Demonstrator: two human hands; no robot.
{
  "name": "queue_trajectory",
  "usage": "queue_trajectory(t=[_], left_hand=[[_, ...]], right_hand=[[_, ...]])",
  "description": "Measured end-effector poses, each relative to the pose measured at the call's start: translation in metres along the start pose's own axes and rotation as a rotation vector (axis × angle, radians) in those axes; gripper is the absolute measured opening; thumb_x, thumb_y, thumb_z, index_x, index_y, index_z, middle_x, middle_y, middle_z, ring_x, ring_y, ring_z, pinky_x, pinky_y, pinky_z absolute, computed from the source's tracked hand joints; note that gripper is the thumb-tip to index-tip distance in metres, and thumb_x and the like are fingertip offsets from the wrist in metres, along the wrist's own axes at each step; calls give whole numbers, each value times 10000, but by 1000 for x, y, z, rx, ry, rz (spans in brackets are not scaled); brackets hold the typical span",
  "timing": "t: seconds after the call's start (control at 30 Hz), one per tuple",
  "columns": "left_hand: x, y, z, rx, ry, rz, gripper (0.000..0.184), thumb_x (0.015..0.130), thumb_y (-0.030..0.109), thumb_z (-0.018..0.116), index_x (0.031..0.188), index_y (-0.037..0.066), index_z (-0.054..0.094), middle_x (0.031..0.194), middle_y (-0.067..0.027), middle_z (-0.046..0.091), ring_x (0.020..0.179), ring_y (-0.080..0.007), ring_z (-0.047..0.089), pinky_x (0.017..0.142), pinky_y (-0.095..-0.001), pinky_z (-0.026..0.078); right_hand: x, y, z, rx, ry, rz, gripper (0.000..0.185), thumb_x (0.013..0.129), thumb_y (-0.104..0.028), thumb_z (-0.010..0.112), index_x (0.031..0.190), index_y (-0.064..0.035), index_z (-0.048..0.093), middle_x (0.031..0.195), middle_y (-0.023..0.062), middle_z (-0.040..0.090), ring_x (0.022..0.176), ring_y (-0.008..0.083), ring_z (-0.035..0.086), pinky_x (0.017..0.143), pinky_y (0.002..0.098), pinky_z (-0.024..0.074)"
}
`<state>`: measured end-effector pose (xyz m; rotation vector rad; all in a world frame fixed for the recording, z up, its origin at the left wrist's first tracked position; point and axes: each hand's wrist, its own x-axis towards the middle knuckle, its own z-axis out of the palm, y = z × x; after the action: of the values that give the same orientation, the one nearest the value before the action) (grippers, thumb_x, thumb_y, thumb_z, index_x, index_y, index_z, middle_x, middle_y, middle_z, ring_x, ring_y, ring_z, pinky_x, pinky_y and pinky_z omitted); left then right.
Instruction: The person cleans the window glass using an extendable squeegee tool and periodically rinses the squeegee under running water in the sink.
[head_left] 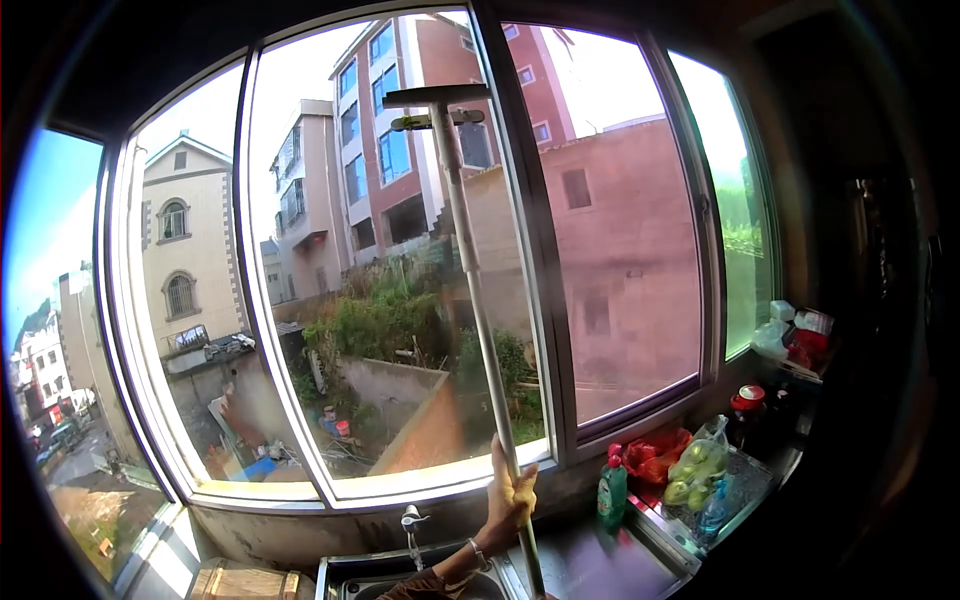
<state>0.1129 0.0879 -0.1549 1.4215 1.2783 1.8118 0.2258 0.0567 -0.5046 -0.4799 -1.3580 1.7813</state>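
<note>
A long-handled window squeegee (483, 330) stands nearly upright in front of the window, its pale pole leaning slightly. Its dark blade (436, 95) is up against the upper part of the middle pane (300, 130). My left hand (512, 497) is wrapped round the lower pole, with a bracelet at the wrist and a dark sleeve behind it. The pole's bottom end runs out of the picture at the lower edge. My right hand cannot be made out; a purple blur lies right of the pole's foot.
Below the window are a sink (345, 570) and a faucet (412, 520). On the right of the counter stand a green bottle (612, 490), a red bag (655, 465), a clear bag of green fruit (697, 470) and a red-lidded jar (748, 400). A wooden board (245, 583) lies lower left.
</note>
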Motion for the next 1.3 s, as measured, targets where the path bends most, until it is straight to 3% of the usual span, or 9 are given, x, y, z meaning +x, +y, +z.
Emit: queue_trajectory(t=[0.17, 0.43, 0.47, 0.6, 0.8, 0.87, 1.0, 1.17, 1.3], left_hand=[[128, 28, -2, -17, 92, 279, 804, 926, -59, 521, 1538, 236, 92, 1128, -81, 617, 625, -71, 505, 499, -211, 419], [265, 168, 15, 480, 92, 304, 740, 968, 144, 498, 1527, 107, 14, 1297, -260, 544, 803, -228, 668, 596, -336, 552], [289, 172, 21, 343, 172, 487, 819, 922, 172, 602, 1530, 159, 52, 811, -160, 623, 473, -176, 551, 388, -331, 463], [346, 222, 19, 434, 175, 572, 797, 941, 154, 547, 1520, 117, 1, 911, -225, 650, 495, -188, 566, 413, -321, 487], [379, 187, 23, 578, 285, 552, 764, 932, 160, 561, 1509, 103, 64, 920, -244, 644, 512, -217, 594, 437, -342, 491], [373, 148, 28, 688, 474, 833, 777, 909, 141, 583, 1501, 84, 84, 1003, -305, 639, 757, -384, 670, 628, -427, 535], [284, 102, 35, 491, 212, 477, 806, 899, 110, 581, 1508, 55, 56, 1104, -334, 596, 976, -467, 609, 814, -463, 491], [228, 7, 48, 426, 250, 862, 861, 880, -43, 531, 1497, 61, -60, 1066, -347, 607, 786, -349, 703, 660, -344, 536], [169, -31, 54, 243, 80, 477, 875, 897, -25, 555, 1507, 111, -57, 1123, -302, 608, 901, -313, 686, 729, -319, 528]], right_hand=[[55, -164, 50, -150, 93, -298, 291, 971, -302, 561, 818, -61, 503, 608, -2, 483, 489, 67, 450, 441, 241, 388], [188, -287, 68, -352, 159, -325, 413, 952, -442, 562, 846, -60, 447, 547, -13, 416, 398, 78, 423, 363, 255, 330], [194, -311, 74, -368, 158, -349, 466, 951, -492, 537, 814, -61, 429, 527, -11, 414, 393, 83, 427, 364, 258, 332], [246, -356, 81, -422, 161, -495, 547, 900, -608, 534, 793, -81, 439, 496, -20, 391, 370, 84, 425, 353, 261, 324], [268, -334, 65, -444, 217, -547, 545, 892, -608, 550, 770, -84, 464, 483, -20, 394, 372, 82, 437, 353, 265, 327], [264, -304, 49, -412, 215, -564, 531, 891, -583, 577, 745, -88, 454, 487, -22, 401, 371, 77, 424, 350, 257, 317], [229, -234, 18, -307, 198, -391, 420, 893, -434, 659, 748, -83, 482, 522, -38, 416, 388, 63, 418, 355, 247, 311], [156, -183, -2, -322, 312, -129, 385, 873, -311, 716, 687, -11, 562, 582, -57, 445, 579, 47, 390, 489, 267, 371], [113, -125, -32, -543, 359, -144, 326, 882, -250, 676, 671, -40, 545, 514, -42, 448, 464, 46, 430, 400, 269, 345]])
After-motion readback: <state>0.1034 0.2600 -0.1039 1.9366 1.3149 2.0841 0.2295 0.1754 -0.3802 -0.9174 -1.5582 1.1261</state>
